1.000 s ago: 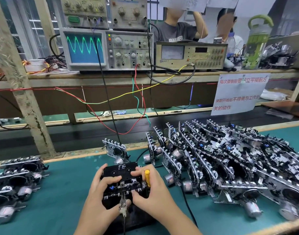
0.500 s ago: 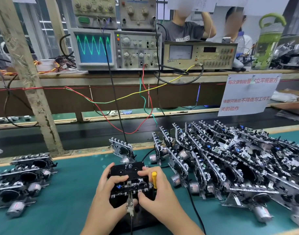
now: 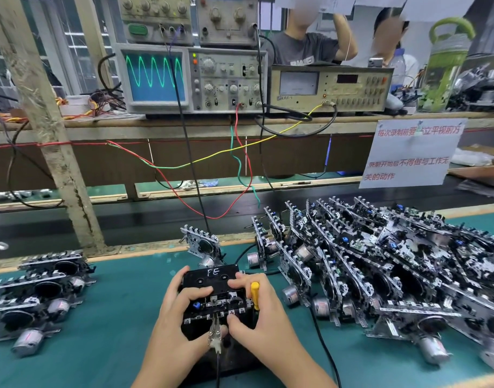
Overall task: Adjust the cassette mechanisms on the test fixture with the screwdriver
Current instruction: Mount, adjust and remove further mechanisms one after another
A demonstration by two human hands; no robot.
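Black cassette mechanism marked "FE" (image 3: 215,292): seated on dark test fixture (image 3: 229,357), unmoved over the last second. Left hand (image 3: 178,312) grips its left edge. Right hand (image 3: 257,309) grips its right edge, yellow-handled screwdriver (image 3: 254,294) tucked idle alongside. Judgement: seating phase; adjustment not begun.

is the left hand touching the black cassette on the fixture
Touching. The head view shows the left hand with its fingers laid across the black cassette, no gap between them.
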